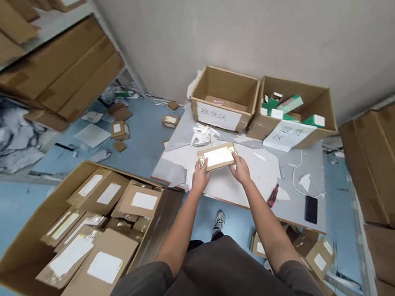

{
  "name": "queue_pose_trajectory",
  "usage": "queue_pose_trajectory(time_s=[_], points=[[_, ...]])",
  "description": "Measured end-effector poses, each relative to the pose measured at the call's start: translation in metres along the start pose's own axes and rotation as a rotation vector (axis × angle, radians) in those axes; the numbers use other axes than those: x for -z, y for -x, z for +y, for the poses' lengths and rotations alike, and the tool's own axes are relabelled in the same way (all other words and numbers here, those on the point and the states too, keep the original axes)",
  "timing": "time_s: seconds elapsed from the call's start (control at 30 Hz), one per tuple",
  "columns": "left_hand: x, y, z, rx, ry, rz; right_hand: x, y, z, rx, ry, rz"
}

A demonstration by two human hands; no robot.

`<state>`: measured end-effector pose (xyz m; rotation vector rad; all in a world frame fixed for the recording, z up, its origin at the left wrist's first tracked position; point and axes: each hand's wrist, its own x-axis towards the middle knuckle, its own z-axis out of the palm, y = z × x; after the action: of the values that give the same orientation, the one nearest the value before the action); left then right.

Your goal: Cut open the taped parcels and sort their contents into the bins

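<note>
Between my two hands is a small flat cardboard box (217,156) with a white label on top, tilted above the near part of the table. My left hand (201,177) is closed on its lower left corner, thumb on the upper face. At its right end, my right hand (241,169) grips the edge with the thumb on top. Beneath the box lies a white sheet (254,188) on the grey table (319,176). A red and black tool (272,196), perhaps a cutter, rests right of my hands.
Two open cartons with handwritten signs stand at the table's back: the left carton (225,83) and the right carton (298,91), which holds green-and-white boxes. A phone (311,209) lies at right. A large carton (34,222) of labelled parcels stands at lower left. Shelves flank both sides.
</note>
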<state>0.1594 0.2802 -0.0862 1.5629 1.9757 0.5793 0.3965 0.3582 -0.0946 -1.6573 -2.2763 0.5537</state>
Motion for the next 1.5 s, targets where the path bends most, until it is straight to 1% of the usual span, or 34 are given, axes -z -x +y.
queue_pose_trajectory(time_s=[0.07,0.1,0.17,0.23,0.3,0.37,0.4,0.47,0.53,0.6,0.63,0.7,0.77,0.8,0.83,0.9,0.97,1.07,1.13,1.2,1.37,1.5], points=[[-0.041,-0.003,0.024,-0.001,0.006,-0.071,0.003,0.013,0.045,-0.070,-0.020,-0.005],[-0.059,-0.002,0.032,0.008,0.001,-0.098,0.001,0.019,0.063,-0.095,-0.037,-0.010],[-0.089,0.002,0.044,0.044,-0.028,-0.147,-0.006,0.026,0.091,-0.132,-0.080,-0.024],[-0.110,0.009,0.051,0.088,-0.080,-0.200,-0.017,0.028,0.108,-0.170,-0.113,-0.039],[-0.120,0.016,0.052,0.120,-0.148,-0.266,-0.027,0.027,0.115,-0.218,-0.116,-0.043],[-0.119,0.020,0.051,0.122,-0.223,-0.309,-0.034,0.025,0.115,-0.268,-0.086,-0.034],[-0.114,0.020,0.048,0.112,-0.256,-0.307,-0.035,0.024,0.112,-0.292,-0.066,-0.022],[-0.097,0.014,0.040,0.072,-0.305,-0.267,-0.035,0.028,0.102,-0.351,-0.029,0.009],[-0.077,-0.002,0.030,0.013,-0.331,-0.236,-0.034,0.038,0.084,-0.422,-0.007,0.040],[-0.058,-0.026,0.020,-0.074,-0.355,-0.264,-0.037,0.054,0.060,-0.462,-0.009,0.047],[-0.051,-0.041,0.015,-0.136,-0.363,-0.302,-0.041,0.063,0.046,-0.444,-0.024,0.031],[-0.044,-0.068,0.010,-0.286,-0.369,-0.420,-0.054,0.077,0.018,-0.419,-0.075,-0.007],[-0.045,-0.088,0.006,-0.394,-0.358,-0.555,-0.068,0.084,-0.006,-0.453,-0.115,-0.087],[-0.047,-0.093,0.004,-0.430,-0.347,-0.609,-0.074,0.085,-0.015,-0.478,-0.127,-0.123],[-0.050,-0.094,0.002,-0.452,-0.336,-0.643,-0.078,0.083,-0.020,-0.503,-0.135,-0.151],[-0.057,-0.084,-0.004,-0.464,-0.330,-0.647,-0.082,0.077,-0.024,-0.538,-0.130,-0.173],[-0.062,-0.064,-0.012,-0.429,-0.354,-0.592,-0.080,0.071,-0.021,-0.537,-0.097,-0.171],[-0.069,-0.031,-0.019,-0.351,-0.354,-0.519,-0.075,0.069,-0.011,-0.474,-0.015,-0.178],[-0.071,-0.019,-0.020,-0.317,-0.330,-0.489,-0.074,0.072,-0.008,-0.440,0.019,-0.183],[-0.072,-0.017,-0.018,-0.302,-0.297,-0.483,-0.076,0.077,-0.007,-0.441,0.019,-0.185],[-0.075,-0.023,-0.015,-0.244,-0.220,-0.545,-0.083,0.079,-0.009,-0.471,-0.007,-0.180],[-0.076,-0.021,-0.014,-0.214,-0.141,-0.504,-0.075,0.075,-0.009,-0.436,0.001,-0.202]])
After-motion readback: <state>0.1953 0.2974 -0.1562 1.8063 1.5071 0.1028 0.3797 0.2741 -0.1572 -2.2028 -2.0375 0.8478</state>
